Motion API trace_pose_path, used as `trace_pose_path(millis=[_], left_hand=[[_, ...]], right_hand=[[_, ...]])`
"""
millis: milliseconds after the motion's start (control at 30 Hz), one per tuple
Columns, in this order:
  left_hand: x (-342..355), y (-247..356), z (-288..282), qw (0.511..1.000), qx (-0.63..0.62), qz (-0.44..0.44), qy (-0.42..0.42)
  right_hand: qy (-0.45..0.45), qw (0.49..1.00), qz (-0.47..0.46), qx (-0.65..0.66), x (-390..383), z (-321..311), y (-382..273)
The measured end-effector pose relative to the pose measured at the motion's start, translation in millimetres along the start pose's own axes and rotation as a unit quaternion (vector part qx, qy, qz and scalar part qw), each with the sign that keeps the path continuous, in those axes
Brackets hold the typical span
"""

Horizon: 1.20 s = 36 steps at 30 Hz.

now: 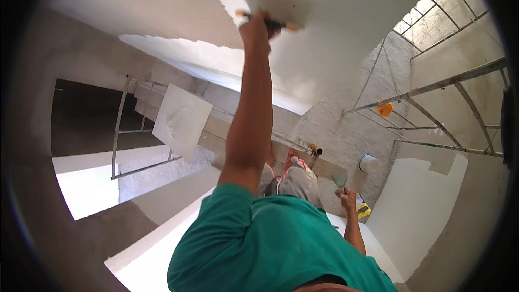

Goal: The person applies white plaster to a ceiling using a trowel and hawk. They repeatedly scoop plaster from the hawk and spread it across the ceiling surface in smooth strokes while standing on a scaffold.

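My left arm is stretched up, and my left hand (257,30) is closed around a plastering trowel (291,26) with a dark handle and yellow ends. The trowel is against or very close to a surface with smooth white plaster (335,27) beside a bare grey-beige area (146,5); a dark shadow lies behind it. Motion blurs the hand and hides the blade. Lower down, near my right side, my right hand (347,199) is closed on the handle of a putty knife (339,177). Its wide, pale blade points away from me.
I stand on a scaffold plank (284,154). Left of my feet lies a white board (184,121) with a smear of plaster. Metal scaffold frames rise left (116,135) and right (421,94), with an orange cloth (384,108) on the right one. A white bucket (369,164) sits below right.
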<state>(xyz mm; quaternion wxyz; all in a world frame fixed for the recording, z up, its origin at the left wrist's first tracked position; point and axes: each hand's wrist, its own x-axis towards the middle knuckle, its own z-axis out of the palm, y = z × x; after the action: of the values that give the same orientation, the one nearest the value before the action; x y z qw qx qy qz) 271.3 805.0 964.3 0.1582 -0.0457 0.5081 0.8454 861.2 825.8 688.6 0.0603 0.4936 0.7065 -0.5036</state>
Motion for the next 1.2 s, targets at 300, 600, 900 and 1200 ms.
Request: trace_pose_path(millis=[300, 600, 900, 1200], left_hand=[[-102.9, 204.5, 58.9, 0.973, 0.027, 0.210, -0.089], [-38.4, -43.3, -148.3, 0.995, -0.098, -0.015, 0.016], [78.5, -267.2, -233.7, 0.974, -0.003, -0.162, 0.162], [126.2, -259.4, -207.9, 0.981, -0.010, -0.147, 0.129]], right_hand=[[-0.044, 0.996, -0.054, 0.061, 29.1, -2.2, 29.4], [-0.015, 0.995, 0.035, -0.087, -12.9, -11.9, 25.9], [0.003, 0.984, 0.176, 0.009, -56.7, 4.8, 35.8], [0.006, 0.986, 0.165, -0.004, -44.8, 15.0, 3.6]])
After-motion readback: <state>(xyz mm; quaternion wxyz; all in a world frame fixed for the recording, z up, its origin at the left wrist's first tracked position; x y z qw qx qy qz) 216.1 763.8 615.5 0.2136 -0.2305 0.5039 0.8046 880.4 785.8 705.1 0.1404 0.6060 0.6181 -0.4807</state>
